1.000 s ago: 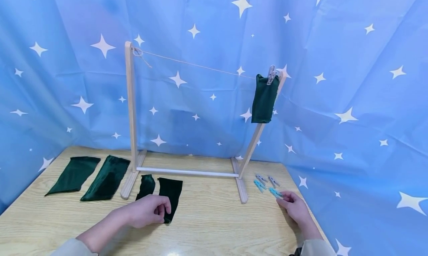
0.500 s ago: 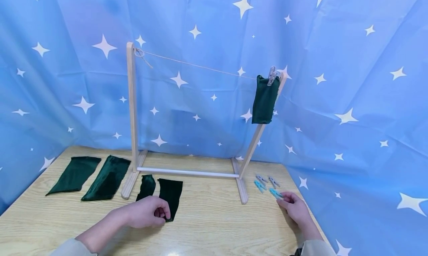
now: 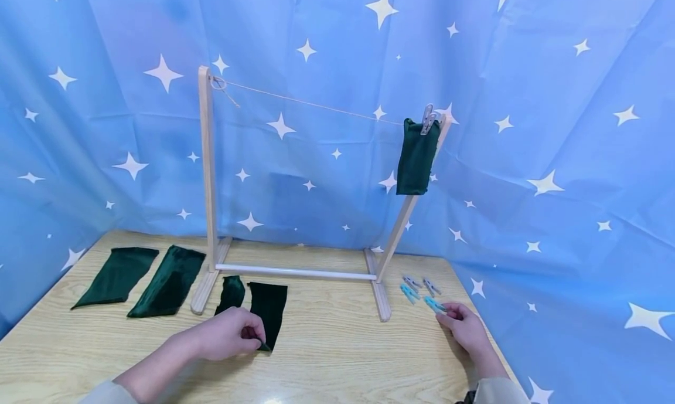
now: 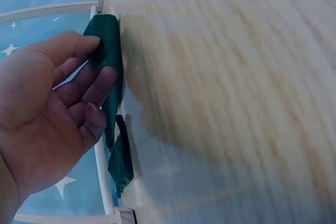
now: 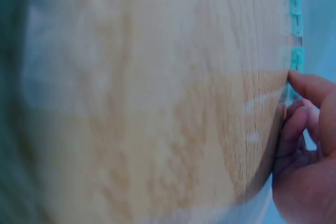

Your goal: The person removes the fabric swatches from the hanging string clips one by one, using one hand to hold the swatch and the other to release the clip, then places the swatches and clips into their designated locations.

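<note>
My left hand (image 3: 232, 333) pinches the near edge of a dark green cloth (image 3: 270, 310) lying on the table; a small flap of it shows at the fingertips. In the left wrist view the thumb lies over that cloth (image 4: 107, 40), the other fingers loosely curled. A smaller green cloth piece (image 3: 231, 292) lies beside it, partly hidden behind the hand. At the table's right side my right hand (image 3: 466, 328) pinches the end of a teal clothespin (image 3: 434, 304) between thumb and fingers. Another teal clothespin (image 3: 409, 293) and two grey clothespins (image 3: 432, 286) lie close by.
A wooden stand (image 3: 208, 169) with a string (image 3: 306, 101) between its posts rises at the back. A green cloth (image 3: 418, 160) hangs at the string's right end under a grey clothespin (image 3: 428, 120). Two more green cloths (image 3: 167, 284) lie at the left.
The near edge of the cloth under my left fingers has turned up into a small flap, and the left fingertips have shifted slightly. The right hand stays at the teal clothespin.
</note>
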Available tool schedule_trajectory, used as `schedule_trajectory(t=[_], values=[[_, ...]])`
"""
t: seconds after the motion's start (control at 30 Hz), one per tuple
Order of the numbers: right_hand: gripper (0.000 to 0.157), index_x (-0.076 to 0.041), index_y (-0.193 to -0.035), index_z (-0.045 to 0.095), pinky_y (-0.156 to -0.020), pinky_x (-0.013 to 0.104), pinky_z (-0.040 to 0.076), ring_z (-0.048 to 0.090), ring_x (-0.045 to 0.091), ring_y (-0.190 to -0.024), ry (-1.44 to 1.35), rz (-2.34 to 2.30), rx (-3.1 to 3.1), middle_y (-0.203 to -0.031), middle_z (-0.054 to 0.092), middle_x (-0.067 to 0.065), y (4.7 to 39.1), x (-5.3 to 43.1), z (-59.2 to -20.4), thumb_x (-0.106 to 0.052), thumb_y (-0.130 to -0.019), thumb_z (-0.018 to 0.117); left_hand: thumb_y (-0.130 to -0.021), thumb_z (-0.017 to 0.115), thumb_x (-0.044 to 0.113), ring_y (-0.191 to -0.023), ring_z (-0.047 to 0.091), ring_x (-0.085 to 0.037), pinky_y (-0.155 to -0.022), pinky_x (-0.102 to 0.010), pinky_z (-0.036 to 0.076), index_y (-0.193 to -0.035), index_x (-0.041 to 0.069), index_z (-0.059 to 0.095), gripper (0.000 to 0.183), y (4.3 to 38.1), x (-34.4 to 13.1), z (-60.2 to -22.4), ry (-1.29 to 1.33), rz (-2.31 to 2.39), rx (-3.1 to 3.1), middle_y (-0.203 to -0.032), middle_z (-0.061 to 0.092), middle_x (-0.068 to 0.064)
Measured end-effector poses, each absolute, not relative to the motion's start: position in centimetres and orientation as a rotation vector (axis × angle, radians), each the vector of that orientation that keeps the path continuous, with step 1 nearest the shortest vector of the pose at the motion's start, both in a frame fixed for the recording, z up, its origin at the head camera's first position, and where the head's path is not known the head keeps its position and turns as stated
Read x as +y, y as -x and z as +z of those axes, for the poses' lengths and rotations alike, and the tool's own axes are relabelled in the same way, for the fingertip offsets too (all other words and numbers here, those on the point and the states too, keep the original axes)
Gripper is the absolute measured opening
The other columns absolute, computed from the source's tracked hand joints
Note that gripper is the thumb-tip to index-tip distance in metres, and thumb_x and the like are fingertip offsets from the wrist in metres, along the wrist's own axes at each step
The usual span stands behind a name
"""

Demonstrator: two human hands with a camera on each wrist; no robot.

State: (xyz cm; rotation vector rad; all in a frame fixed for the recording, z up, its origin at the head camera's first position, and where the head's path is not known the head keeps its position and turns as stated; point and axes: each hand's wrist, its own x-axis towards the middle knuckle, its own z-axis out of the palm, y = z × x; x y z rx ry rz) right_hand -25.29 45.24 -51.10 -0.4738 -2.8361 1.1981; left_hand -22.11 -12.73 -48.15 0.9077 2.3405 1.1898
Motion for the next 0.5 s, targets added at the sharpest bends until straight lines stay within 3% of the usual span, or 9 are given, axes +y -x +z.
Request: schedule_trajectory(t=[0.17,0.33,0.4,0.5], values=[[0.047,0.002,-0.140,0.062,-0.088,0.032,0.045,0.055,0.024,-0.108,0.479,1.185,-2.841,-0.121,0.063,0.013,25.3,45.2,-51.1,-0.029,-0.106,0.071,-0.104,0.075,0.019,-0.084,0.059,0.002,-0.077,-0.022,0.053,-0.090,0.018,0.084,0.017,21.9,-13.1,-48.0,-0.960,1.153,2.345,-0.093,0.066,0.013],[0.047,0.003,-0.140,0.062,-0.088,0.032,0.045,0.055,0.026,-0.109,0.464,1.184,-2.846,-0.121,0.063,0.014,25.2,45.2,-51.1,-0.028,-0.106,0.071,-0.107,0.072,0.027,-0.082,0.056,0.004,-0.075,-0.022,0.048,-0.066,0.012,0.066,0.044,22.3,-13.0,-47.6,-1.039,1.133,2.342,-0.084,0.060,0.016],[0.046,0.003,-0.140,0.063,-0.088,0.032,0.045,0.056,0.026,-0.109,0.465,1.182,-2.846,-0.121,0.063,0.013,25.2,45.1,-51.0,-0.029,-0.107,0.072,-0.108,0.071,0.026,-0.081,0.056,0.003,-0.074,-0.022,0.049,-0.072,0.011,0.071,0.039,22.8,-13.0,-47.4,-1.056,1.138,2.373,-0.086,0.062,0.016],[0.048,0.004,-0.140,0.062,-0.088,0.032,0.045,0.056,0.026,-0.109,0.465,1.177,-2.850,-0.120,0.063,0.014,25.1,45.1,-50.9,-0.029,-0.107,0.072,-0.108,0.072,0.020,-0.084,0.057,0.002,-0.074,-0.023,0.052,-0.097,0.010,0.082,0.019,24.1,-12.6,-47.1,-1.036,1.130,2.499,-0.096,0.069,0.011]])
